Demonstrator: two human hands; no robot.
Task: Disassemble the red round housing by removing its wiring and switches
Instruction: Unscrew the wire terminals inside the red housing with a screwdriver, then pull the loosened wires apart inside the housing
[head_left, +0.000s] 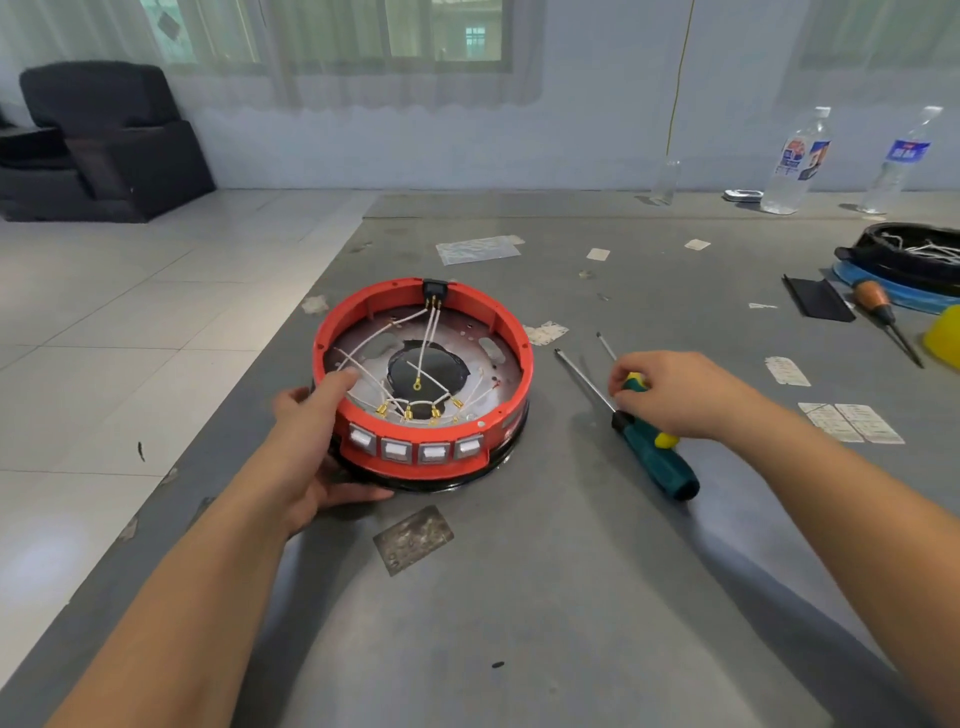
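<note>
Right now the red round housing (423, 384) sits on the grey table (545, 597), open side up, with white wires (395, 358) running across its inside to gold terminals. Four white switches (415, 448) line its near wall, and a black switch (435, 288) sits in the far wall. The left hand (317, 447) grips the housing's near-left rim, thumb over the edge and fingers curled beneath. The right hand (675, 392) curls its fingers around the handle of one green screwdriver (631, 382); a second green screwdriver (652, 452) lies just beside it, partly under the wrist. Scraps of paper (478, 249) litter the table. Far right stand two bottles (797, 161), near a brown-handled tool (883, 317) and a black tray (914, 254) cut off by the frame edge. How much handle the palm hides is unclear.
</note>
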